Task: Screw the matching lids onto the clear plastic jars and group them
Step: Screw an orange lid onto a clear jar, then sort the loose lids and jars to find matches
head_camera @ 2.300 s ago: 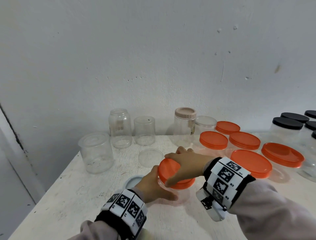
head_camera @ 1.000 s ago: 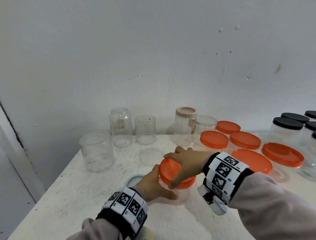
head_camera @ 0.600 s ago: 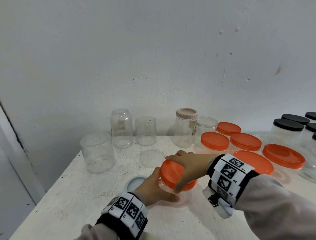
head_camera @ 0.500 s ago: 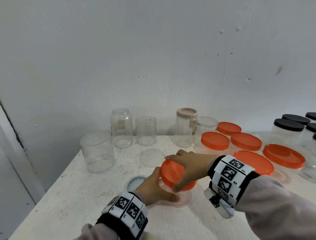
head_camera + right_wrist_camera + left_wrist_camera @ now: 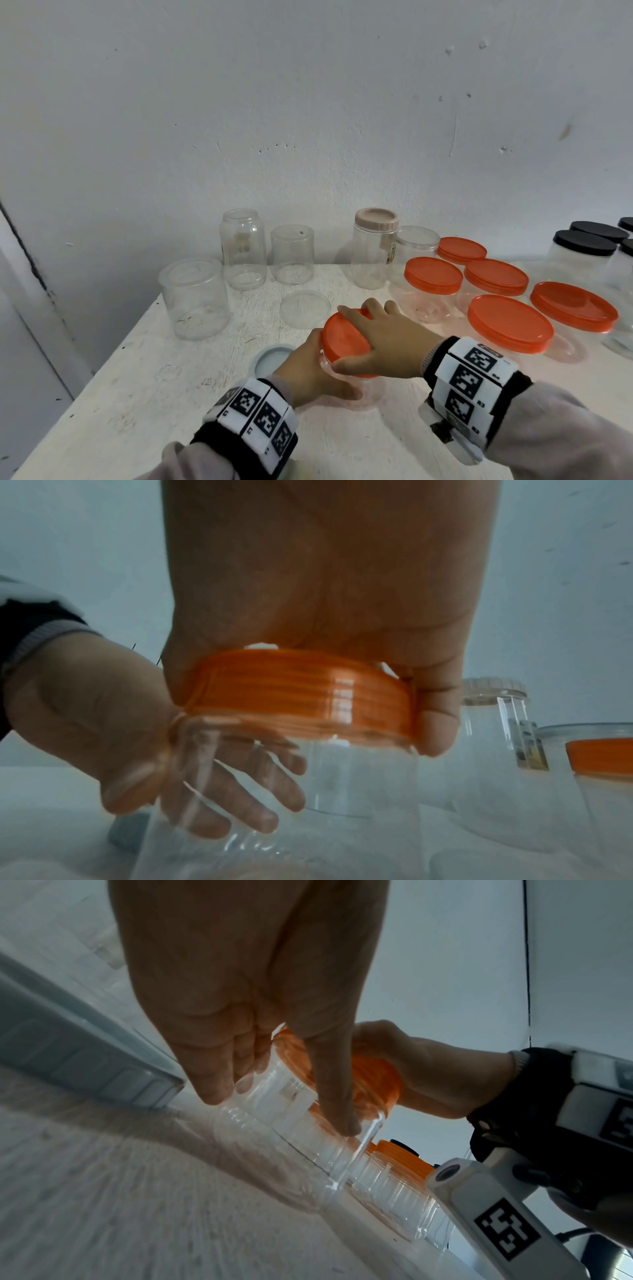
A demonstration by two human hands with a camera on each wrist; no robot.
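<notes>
left hand wraps clear jar | right hand clamps orange lid from above | risk: lid under palm sits tilted, may cross-thread

Desk: white-painted top, scuffed and worn. Wall: pale grey-white plaster behind the desk, pocked with small marks and chips. Dark-edged vertical frame at far left.

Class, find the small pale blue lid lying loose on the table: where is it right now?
In the head view the pale blue lid lies flat on the white table, just left of the left hand.
</notes>
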